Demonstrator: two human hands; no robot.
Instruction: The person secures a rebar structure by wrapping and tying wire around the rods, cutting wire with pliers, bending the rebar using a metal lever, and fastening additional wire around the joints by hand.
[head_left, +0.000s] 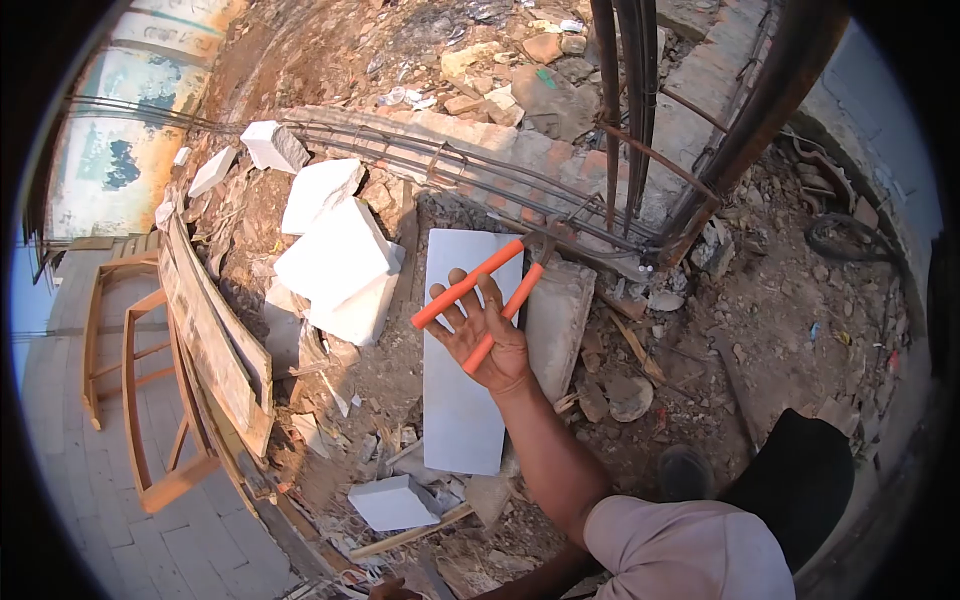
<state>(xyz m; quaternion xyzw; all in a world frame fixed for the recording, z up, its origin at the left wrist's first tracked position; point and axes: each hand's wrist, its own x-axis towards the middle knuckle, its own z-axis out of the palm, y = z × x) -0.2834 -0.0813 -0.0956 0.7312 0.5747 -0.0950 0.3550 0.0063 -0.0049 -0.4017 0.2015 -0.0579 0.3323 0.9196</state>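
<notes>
My right hand [485,340] is palm up, holding a tool with two orange handles [470,283]. The handles are spread apart, and fingers pass between and around them. The tool's dark metal head [541,240] lies at the steel bars [590,238]; whether it grips one cannot be made out. Beneath the hand is a long pale slab [465,430]. My left hand [393,590] shows only in part at the bottom edge, dark and cut off by the frame. Its hold is unclear.
Upright rusty bars [630,110] join the horizontal bars along a low brick wall [480,145]. White broken blocks [335,255] lie left of the slab. Wooden boards [205,320] and frames [130,400] stand farther left. Rubble [740,290] covers ground at right.
</notes>
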